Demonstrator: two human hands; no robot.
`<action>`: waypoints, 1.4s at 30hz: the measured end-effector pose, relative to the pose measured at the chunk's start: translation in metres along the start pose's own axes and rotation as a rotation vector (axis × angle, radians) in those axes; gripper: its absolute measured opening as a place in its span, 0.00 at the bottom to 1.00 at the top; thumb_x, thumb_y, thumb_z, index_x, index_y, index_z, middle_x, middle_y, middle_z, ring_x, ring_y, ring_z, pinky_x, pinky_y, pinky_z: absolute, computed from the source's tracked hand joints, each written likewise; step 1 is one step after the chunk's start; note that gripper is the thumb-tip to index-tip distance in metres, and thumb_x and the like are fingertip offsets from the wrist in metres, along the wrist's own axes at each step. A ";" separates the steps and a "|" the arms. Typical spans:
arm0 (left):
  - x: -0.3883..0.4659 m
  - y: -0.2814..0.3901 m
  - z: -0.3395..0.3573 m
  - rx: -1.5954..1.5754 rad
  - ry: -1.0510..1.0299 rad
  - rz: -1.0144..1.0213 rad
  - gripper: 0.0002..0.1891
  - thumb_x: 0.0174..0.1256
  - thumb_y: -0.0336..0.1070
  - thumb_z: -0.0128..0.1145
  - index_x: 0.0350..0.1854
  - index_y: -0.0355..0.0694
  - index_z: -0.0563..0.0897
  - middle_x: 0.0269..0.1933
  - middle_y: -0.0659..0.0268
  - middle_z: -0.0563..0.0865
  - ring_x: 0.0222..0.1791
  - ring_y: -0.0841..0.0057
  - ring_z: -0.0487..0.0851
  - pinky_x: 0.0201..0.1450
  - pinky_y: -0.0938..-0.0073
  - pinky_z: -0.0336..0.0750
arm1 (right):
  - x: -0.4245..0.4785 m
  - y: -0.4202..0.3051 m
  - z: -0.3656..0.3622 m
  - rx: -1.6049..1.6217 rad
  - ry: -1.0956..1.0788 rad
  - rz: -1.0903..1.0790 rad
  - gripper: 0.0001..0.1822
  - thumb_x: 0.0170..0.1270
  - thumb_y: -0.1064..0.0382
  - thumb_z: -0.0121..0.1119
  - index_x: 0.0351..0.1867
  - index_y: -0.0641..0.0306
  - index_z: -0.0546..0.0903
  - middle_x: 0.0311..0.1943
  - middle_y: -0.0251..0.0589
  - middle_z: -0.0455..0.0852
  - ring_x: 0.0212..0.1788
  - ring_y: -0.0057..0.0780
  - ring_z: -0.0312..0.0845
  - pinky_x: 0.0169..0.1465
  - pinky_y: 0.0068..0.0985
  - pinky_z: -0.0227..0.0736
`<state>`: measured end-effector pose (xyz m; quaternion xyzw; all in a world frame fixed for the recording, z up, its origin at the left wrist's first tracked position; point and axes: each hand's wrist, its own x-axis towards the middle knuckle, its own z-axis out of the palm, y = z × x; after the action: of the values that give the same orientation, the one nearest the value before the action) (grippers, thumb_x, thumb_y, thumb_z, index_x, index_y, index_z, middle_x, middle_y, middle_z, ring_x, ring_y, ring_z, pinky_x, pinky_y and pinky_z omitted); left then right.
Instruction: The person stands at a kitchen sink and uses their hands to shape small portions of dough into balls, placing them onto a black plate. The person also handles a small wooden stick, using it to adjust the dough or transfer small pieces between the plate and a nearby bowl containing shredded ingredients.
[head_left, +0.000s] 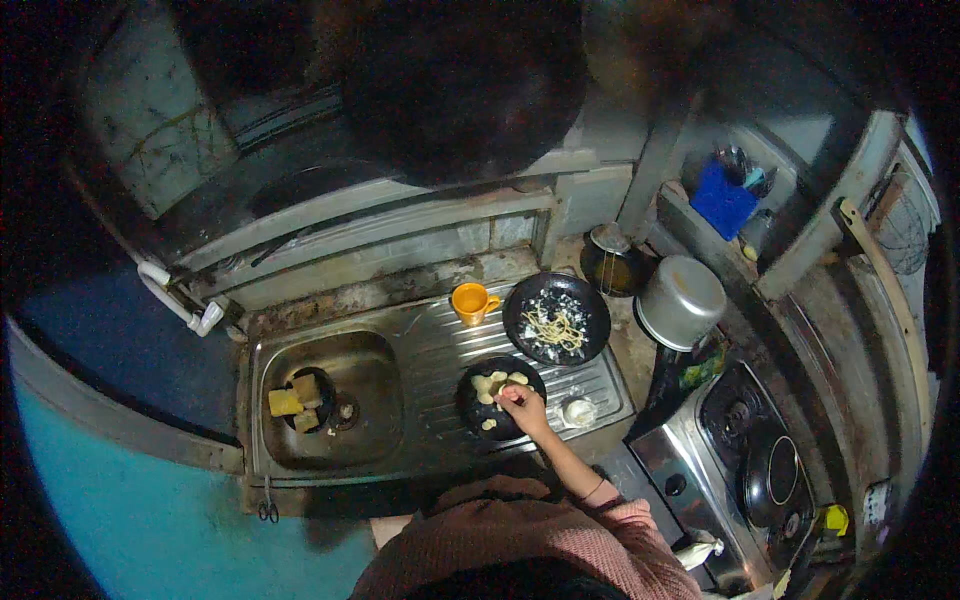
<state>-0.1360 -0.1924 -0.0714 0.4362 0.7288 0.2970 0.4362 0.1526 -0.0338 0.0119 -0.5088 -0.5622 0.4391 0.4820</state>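
My right hand (523, 409) reaches over a small dark plate (466, 420) on the ribbed drainboard. Its thumb and fingertips are drawn together at several pale, flat round pieces (484, 390), perhaps dough or slices. Whether one is pinched between the fingertips I cannot tell. My left hand is out of view. Just behind stands a larger dark round tray (596, 300), with pale noodle-like strips (553, 330) lying on white powder. A small clear container of white powder (578, 412) is at the right of my hand. An orange mug (471, 303) stands upright behind the small plate.
On the left, the steel sink (375, 405) holds a dark bowl with yellow and brownish sponge-like blocks (285, 402). Scissors (268, 511) hang at its front edge. Right are an upturned metal pot (684, 300), a strainer (609, 238) and a gas stove (690, 480) with a black pan (765, 480).
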 end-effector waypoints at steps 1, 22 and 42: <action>0.002 0.002 0.000 -0.002 -0.008 0.001 0.12 0.63 0.39 0.52 0.44 0.37 0.74 0.36 0.62 0.80 0.34 0.74 0.79 0.37 0.75 0.74 | 0.000 -0.003 -0.001 0.003 -0.006 0.015 0.10 0.52 0.63 0.66 0.28 0.67 0.80 0.22 0.29 0.79 0.26 0.14 0.70 0.34 0.16 0.67; 0.000 0.002 -0.008 0.048 -0.072 -0.030 0.12 0.63 0.39 0.52 0.43 0.37 0.76 0.33 0.64 0.79 0.31 0.77 0.78 0.35 0.76 0.73 | -0.001 -0.001 -0.001 -0.044 -0.052 0.023 0.12 0.51 0.59 0.66 0.30 0.67 0.80 0.25 0.35 0.80 0.29 0.18 0.74 0.37 0.19 0.69; -0.005 0.001 -0.013 0.079 -0.107 -0.051 0.11 0.62 0.39 0.52 0.42 0.37 0.77 0.31 0.65 0.79 0.29 0.79 0.77 0.33 0.77 0.73 | -0.002 -0.001 -0.001 0.002 -0.059 -0.024 0.13 0.51 0.59 0.66 0.29 0.68 0.79 0.24 0.33 0.79 0.29 0.18 0.72 0.37 0.18 0.68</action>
<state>-0.1456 -0.1969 -0.0627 0.4499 0.7263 0.2331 0.4645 0.1538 -0.0359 0.0127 -0.4882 -0.5820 0.4485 0.4710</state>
